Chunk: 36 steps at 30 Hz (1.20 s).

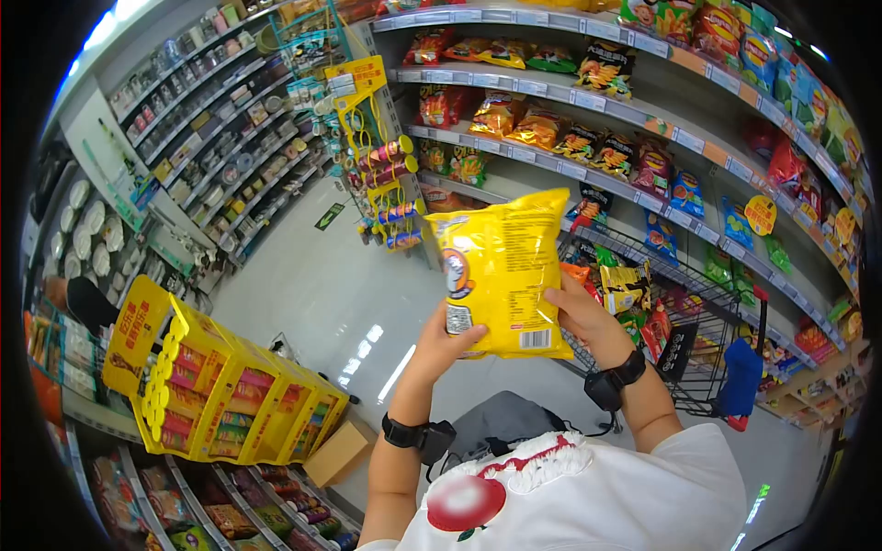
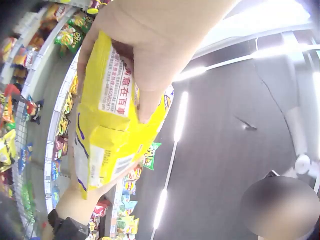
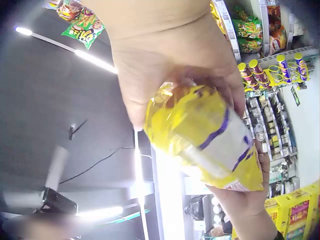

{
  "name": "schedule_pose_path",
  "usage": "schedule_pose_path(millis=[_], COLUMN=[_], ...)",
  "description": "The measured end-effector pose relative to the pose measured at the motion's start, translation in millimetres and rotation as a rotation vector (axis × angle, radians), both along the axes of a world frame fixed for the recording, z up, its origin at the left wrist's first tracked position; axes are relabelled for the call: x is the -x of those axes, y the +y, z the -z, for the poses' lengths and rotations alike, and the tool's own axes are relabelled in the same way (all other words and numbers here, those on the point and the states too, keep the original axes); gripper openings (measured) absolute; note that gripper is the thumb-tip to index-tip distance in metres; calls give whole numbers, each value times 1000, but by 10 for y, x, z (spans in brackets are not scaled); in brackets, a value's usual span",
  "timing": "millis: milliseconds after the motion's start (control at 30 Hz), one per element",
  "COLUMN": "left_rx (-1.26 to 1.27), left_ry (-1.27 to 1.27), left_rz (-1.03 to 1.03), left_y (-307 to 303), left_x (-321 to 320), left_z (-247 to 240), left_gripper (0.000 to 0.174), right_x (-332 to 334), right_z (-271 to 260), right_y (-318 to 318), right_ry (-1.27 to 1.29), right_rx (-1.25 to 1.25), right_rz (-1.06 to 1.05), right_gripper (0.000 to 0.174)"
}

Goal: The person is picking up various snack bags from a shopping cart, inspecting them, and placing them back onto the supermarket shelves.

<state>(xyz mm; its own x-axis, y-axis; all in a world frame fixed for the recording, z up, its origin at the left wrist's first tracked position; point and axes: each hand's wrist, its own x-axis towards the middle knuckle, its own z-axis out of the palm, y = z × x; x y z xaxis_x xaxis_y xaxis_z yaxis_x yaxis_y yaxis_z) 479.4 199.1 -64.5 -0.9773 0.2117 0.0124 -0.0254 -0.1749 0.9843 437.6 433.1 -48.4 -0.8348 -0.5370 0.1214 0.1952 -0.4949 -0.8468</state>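
Observation:
A yellow bag of chips [image 1: 503, 275] is held up in front of the body, its printed back and barcode facing the head camera. My left hand [image 1: 443, 340] grips its lower left side, thumb over the front and the other fingers hidden behind. On the lower right side, my right hand [image 1: 590, 323] holds the bag the same way. In the left wrist view the thumb presses into the yellow bag [image 2: 107, 137], beside a white printed panel. The right wrist view shows the bag [image 3: 200, 135] between both hands.
A wire shopping cart [image 1: 726, 317] with several snack bags stands close on the right, before long shelves [image 1: 643, 188] of chips. To the left is a yellow display stand [image 1: 248, 395] of canned chips, with a cardboard box [image 1: 340, 452] beside it. A hanging rack [image 1: 390, 174] stands ahead.

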Motion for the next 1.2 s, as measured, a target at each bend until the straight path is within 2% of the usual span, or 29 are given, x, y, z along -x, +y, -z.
schedule_pose_path(millis=[67,167,267,367,433,467,500,533,567,600,633,667,767,833,867,967,1000,1100,1133,1200], left_rx=[-114,-269,-415,-749,-1107,-1283,-1326,-1141,-949,-832,-715,-599,-530,-497,-481,-122,-79,257,296,278], left_ry=[-90,-61,-54,-391,-560,-653,-613,-661,-701,-638,-564,-482,-413,-262,-178,102,17,85,188,178], left_rz=[-38,-16,191,281,558,700,868,817,770,702,643,589,205,264,288,295,245,217,157,150], left_y=[-100,-94,-26,335,533,618,685,737,775,784,780,776,675,578,567,630,668,909,966,1014], left_x=[-35,-119,-77,-70,-51,-54,-40,5,64,89,148,215,412,622,727,989,1021,1106,1193,1296], left_z=[25,23,194,378,462,488,501,471,437,443,450,428,133,39,6,-118,-195,-425,-357,-369], left_gripper=[43,41,41,46,49,51,53,52,52,53,54,56,60,58,58,55,59,63,67,67], right_x=[19,38,-28,36,39,34,32,130,171,213,184,266,485,515,551,764,839,1033,1059,1196], right_z=[-74,-117,23,496,766,793,821,963,853,744,402,393,243,-36,-66,-129,-147,-127,-215,-171], right_y=[-41,-99,-147,-268,-294,-178,-60,79,120,161,181,290,580,693,754,838,857,878,897,917], right_ry=[69,73,-137,-270,-352,-349,-344,-366,-381,-393,-397,-339,-180,-122,-92,57,61,63,24,68], right_rx=[99,149,66,232,412,424,436,455,470,480,473,443,324,221,194,52,34,-14,-1,-20], right_rz=[-86,-69,-79,-235,-351,-301,-252,-279,-183,-85,135,167,250,297,324,354,343,308,283,358], right_gripper=[70,75,65,61,59,59,60,60,59,57,54,51,43,38,44,47,48,52,56,57])
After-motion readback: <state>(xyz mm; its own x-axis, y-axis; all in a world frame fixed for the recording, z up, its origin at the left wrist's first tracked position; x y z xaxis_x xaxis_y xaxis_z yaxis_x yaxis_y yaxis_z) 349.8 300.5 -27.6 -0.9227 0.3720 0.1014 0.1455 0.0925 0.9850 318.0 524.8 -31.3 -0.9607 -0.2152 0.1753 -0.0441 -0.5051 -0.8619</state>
